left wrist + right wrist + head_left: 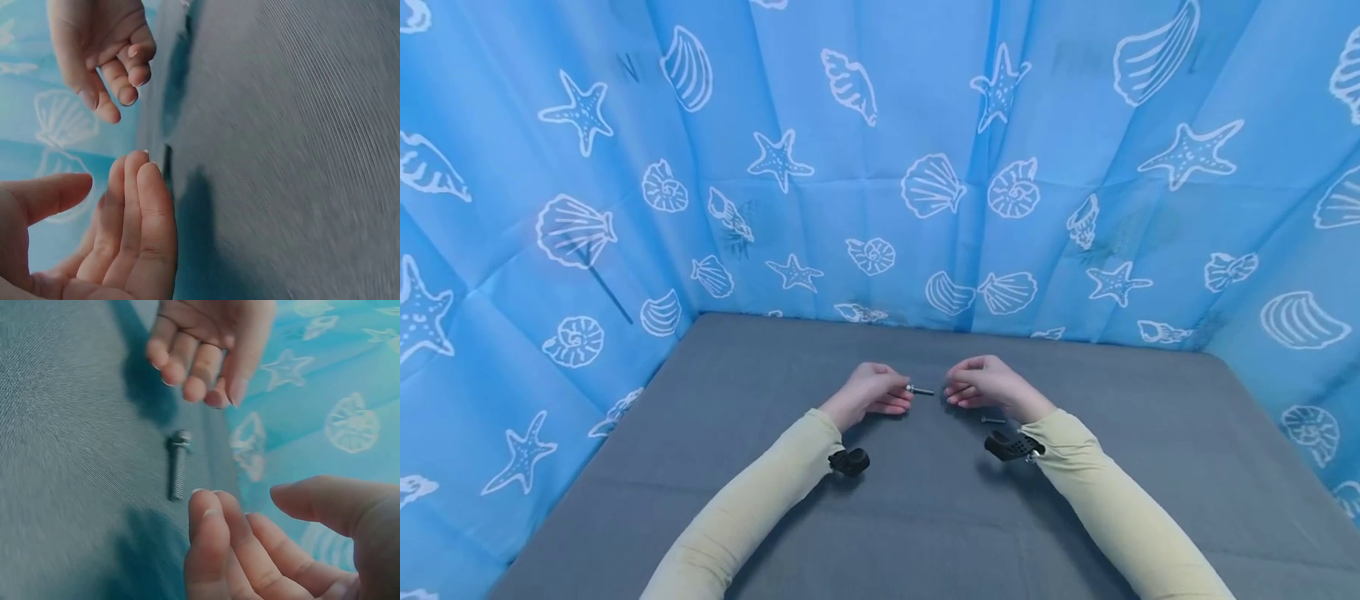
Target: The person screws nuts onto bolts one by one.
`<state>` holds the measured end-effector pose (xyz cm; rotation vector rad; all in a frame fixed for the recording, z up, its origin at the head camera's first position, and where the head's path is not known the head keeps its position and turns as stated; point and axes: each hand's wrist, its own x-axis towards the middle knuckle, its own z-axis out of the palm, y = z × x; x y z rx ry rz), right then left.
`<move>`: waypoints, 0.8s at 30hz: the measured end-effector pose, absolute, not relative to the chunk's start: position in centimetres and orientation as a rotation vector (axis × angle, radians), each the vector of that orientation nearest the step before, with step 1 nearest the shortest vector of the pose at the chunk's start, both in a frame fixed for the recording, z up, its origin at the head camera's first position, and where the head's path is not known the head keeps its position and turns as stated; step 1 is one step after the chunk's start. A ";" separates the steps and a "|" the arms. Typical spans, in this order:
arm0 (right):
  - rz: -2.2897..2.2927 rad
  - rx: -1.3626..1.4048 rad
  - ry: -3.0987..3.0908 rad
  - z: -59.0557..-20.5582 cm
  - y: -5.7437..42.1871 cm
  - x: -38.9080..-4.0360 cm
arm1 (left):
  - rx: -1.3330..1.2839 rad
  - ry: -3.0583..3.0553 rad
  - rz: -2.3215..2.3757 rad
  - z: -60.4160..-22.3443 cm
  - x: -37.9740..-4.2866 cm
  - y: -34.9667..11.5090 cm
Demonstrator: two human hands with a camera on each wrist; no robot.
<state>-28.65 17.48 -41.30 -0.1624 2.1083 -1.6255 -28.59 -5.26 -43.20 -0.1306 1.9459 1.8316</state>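
A metal bolt (pixel 922 391) lies on the grey cloth between the hands, its thicker end toward the left one. The right wrist view shows the bolt (pixel 179 465) with a head, a collar-like piece under it and a threaded shank. My left hand (pixel 877 389) is right beside that head, thumb apart from the relaxed fingers (pixel 156 219) and nothing between them. Facing it, my right hand (pixel 992 387) hovers off the threaded end, thumb and loosely bent fingers (pixel 250 550) apart, also holding nothing. A second bolt (pixel 992 419) lies just below the right hand.
Grey cloth covers the table (pixel 917 517). A blue curtain (pixel 865 217) with white shells and starfish hangs along the back and sides. Each wrist wears a black strap-like device, the left one (pixel 849 462) and the right one (pixel 1011 447) both low over the cloth.
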 end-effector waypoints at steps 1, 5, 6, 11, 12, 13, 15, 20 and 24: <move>-1.625 -0.173 2.113 -41.0 18.1 -28.4 | -0.097 1.935 1.831 -43.0 -28.4 -5.0; -1.626 -0.172 2.136 -39.8 20.4 -27.5 | 0.030 1.876 1.791 -42.2 -27.9 -3.8; -1.628 -0.170 2.139 -39.7 21.0 -27.3 | 0.053 1.859 1.775 -42.1 -27.8 -3.5; -1.635 -0.103 2.160 -39.4 23.6 -26.6 | 0.119 1.794 1.717 -42.3 -27.2 -2.1; -1.631 -0.095 2.167 -39.4 24.1 -26.5 | 0.122 1.782 1.716 -42.4 -27.1 -1.8; -1.627 -0.079 2.176 -39.4 24.6 -26.4 | 0.122 1.775 1.718 -42.5 -27.0 -1.5; -1.617 -0.045 2.187 -39.5 25.6 -26.1 | 0.123 1.772 1.721 -42.7 -26.9 -0.9; -1.597 0.009 2.173 -39.8 27.7 -25.4 | 0.113 1.790 1.732 -43.1 -27.0 0.4; -1.586 0.020 2.134 -40.3 28.7 -24.9 | 0.076 1.805 1.730 -43.4 -27.0 1.4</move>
